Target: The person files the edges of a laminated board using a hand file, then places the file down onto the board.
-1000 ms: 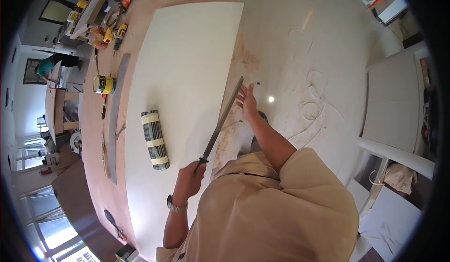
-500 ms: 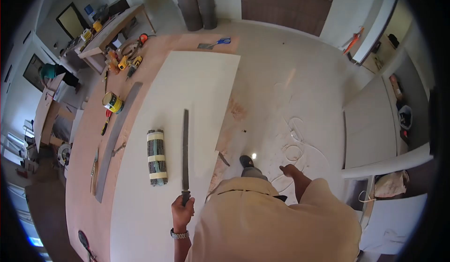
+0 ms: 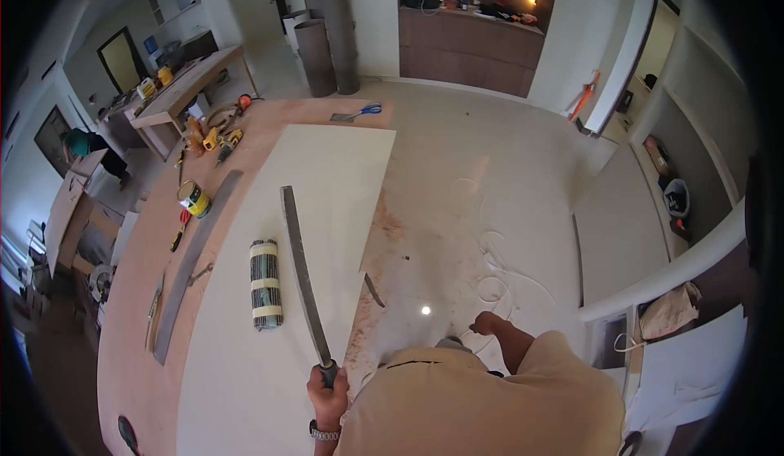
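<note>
My left hand (image 3: 328, 399), with a metal watch at the wrist, is closed round the dark handle of a long flat file (image 3: 300, 272). Its grey blade points away from me, above a large pale sheet (image 3: 327, 162). Left of the file, a striped, taped roll (image 3: 265, 284) lies on the sheet. My right hand (image 3: 488, 324) hangs over the floor, apart from the bench. Its fingers look curled, and nothing shows in them.
The reddish bench top (image 3: 131, 333) bears a can (image 3: 194, 199), a long metal straightedge (image 3: 198, 268), a yellow drill (image 3: 230, 146) and blue-handled scissors (image 3: 359, 113). White cable (image 3: 494, 289) coils on the floor. A person (image 3: 94, 150) bends over a table at far left.
The file has moved nearer the sheet's right edge at its handle, and its blade now leans left. My view has tilted up, showing more of the far wall. The right hand still hangs at my side.
</note>
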A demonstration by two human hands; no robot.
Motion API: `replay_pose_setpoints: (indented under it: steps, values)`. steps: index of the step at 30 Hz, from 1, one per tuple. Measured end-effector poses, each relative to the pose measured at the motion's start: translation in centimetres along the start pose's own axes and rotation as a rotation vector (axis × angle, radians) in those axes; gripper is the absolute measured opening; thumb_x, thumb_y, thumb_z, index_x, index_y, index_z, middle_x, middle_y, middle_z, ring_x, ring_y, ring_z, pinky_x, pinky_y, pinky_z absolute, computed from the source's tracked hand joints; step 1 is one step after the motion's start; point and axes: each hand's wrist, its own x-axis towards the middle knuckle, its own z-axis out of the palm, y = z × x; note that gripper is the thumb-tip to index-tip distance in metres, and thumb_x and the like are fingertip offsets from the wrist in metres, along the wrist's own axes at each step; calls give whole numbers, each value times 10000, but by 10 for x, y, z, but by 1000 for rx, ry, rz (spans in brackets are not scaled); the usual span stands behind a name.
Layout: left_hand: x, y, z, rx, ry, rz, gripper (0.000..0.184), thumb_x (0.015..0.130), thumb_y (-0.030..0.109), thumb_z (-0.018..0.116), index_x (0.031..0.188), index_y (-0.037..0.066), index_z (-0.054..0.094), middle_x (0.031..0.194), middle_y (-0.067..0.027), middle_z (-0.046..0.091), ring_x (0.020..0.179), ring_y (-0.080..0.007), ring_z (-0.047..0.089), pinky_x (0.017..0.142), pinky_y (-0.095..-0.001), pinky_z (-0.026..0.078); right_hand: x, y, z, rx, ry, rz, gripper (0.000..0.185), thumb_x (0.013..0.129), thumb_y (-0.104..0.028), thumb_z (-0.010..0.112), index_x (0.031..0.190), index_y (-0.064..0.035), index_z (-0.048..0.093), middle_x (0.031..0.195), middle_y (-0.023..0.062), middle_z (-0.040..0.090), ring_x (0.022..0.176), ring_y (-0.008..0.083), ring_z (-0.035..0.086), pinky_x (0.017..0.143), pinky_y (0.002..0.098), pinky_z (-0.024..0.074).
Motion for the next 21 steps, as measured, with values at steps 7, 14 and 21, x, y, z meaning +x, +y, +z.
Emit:
replay_pose_setpoints:
  steps: [7, 14, 21]
  values:
    - [-25, 0, 21, 399, -113, -314, 256, 866, 196, 710, 771, 12, 559, 530, -18, 558, 455, -94, 535, 438, -294, 442, -12, 21, -9, -259, 236, -321, 363, 941, -358, 495, 1007, -86, 726, 999, 182, 703, 975, 380, 644, 891, 489, 503]
    - [-43, -28, 85, 466, -380, -458, 285, 873, 245, 698, 807, -12, 595, 586, -41, 593, 469, -129, 567, 420, -300, 443, -126, 77, 6, 546, 346, 118, 386, 946, -405, 526, 979, -80, 731, 932, 181, 711, 908, 357, 664, 845, 450, 510]
    - [-92, -95, 126, 676, -771, -540, 342, 863, 336, 653, 798, 1, 654, 630, -64, 618, 521, -165, 586, 484, -345, 463, -211, 239, 248, 270, 71, 478, 365, 907, -327, 542, 1226, -171, 628, 1023, 139, 695, 968, 333, 662, 841, 455, 521]
